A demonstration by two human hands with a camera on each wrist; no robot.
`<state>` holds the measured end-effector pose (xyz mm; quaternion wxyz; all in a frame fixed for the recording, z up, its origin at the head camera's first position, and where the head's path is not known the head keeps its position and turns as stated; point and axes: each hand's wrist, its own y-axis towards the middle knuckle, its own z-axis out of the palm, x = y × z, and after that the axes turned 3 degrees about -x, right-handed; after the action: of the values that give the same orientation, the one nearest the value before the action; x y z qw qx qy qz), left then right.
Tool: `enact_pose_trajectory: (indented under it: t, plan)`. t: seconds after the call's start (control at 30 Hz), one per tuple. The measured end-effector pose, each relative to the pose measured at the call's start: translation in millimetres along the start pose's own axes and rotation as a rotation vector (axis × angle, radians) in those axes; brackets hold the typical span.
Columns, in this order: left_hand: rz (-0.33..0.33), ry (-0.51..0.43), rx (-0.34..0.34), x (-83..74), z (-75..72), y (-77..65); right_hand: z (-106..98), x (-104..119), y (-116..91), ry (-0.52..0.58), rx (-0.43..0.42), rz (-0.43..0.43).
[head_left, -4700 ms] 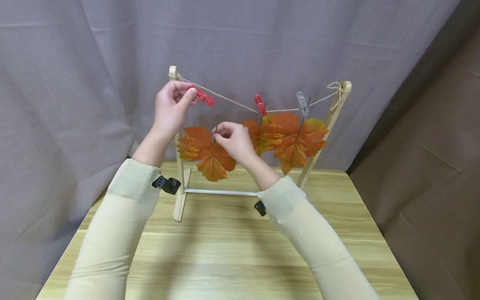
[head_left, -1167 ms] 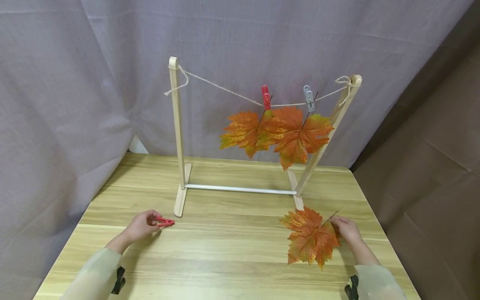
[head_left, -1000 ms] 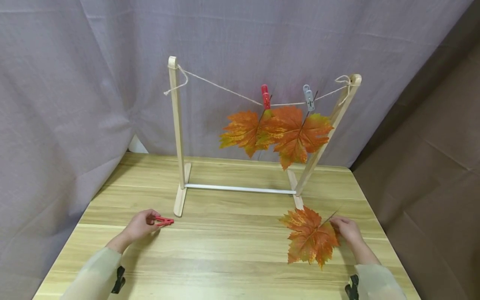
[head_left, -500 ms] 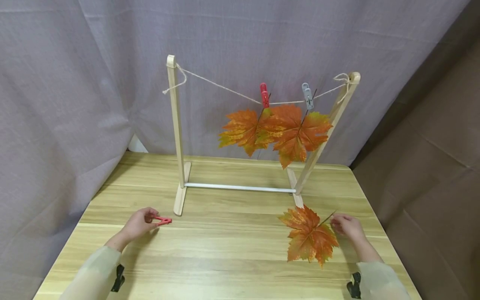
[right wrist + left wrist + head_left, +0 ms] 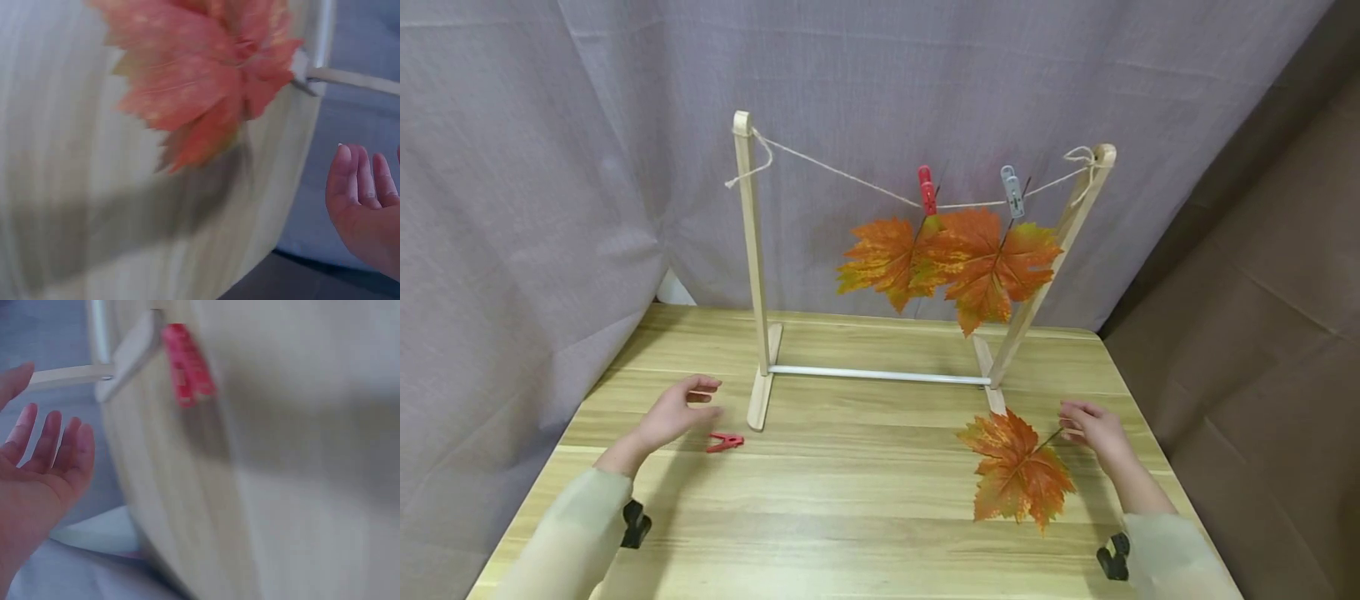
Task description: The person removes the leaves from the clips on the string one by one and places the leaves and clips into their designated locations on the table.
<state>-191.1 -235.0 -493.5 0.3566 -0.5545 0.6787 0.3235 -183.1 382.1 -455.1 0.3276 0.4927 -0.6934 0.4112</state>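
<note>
on the left of the table (image 5: 850, 500), a red plastic clothespin (image 5: 734, 441) lies on the pale wood grain, its two handles splayed in a narrow v. the left hand (image 5: 672, 411) hovers just above and beyond it, thumb and fingers apart. at the near right rests an artificial maple leaf (image 5: 1018, 475), rusty orange flecked with yellow, jagged-edged, its thin dark stem (image 5: 1049, 440) angled toward the right hand (image 5: 1101, 433), whose fingers are loosely bent and clear of it. farther back, string (image 5: 842, 173) on a wooden rack (image 5: 752, 250) bears two similar leaves (image 5: 992, 275).
</note>
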Motion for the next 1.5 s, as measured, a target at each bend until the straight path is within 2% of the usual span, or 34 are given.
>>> enact_pose_trajectory:
  t: [0.33,0.6,0.77,0.97,1.1,1.2,1.4,1.5]
  plan:
    - [0.035,-0.042,0.066,-52.0,-18.0,21.1,9.3,52.4,-0.7,0.01,0.055,-0.149]
    - [0.13,-0.104,0.088,-114.7,-32.7,44.1,24.8,113.6,-6.7,0.101,0.103,-0.33]
    - [0.178,-0.1,0.102,-151.1,-38.3,58.9,37.5,156.8,-14.8,0.058,0.119,-0.4]
    - [0.295,-0.128,0.108,-198.4,-37.7,75.5,52.1,201.2,-23.5,0.002,0.077,-0.467]
    - [0.34,-0.159,0.097,-233.4,-33.8,82.5,60.0,222.9,-27.3,0.022,0.049,-0.515]
    - [0.373,-0.174,0.077,-255.9,-29.3,88.8,67.6,237.5,-27.4,0.049,0.072,-0.541]
    - [0.434,-0.214,0.02,-286.1,-17.6,101.9,86.8,266.1,-23.5,0.095,0.105,-0.54]
    - [0.442,-0.237,0.003,-298.1,-10.8,108.4,95.6,275.8,-20.7,0.153,0.133,-0.523]
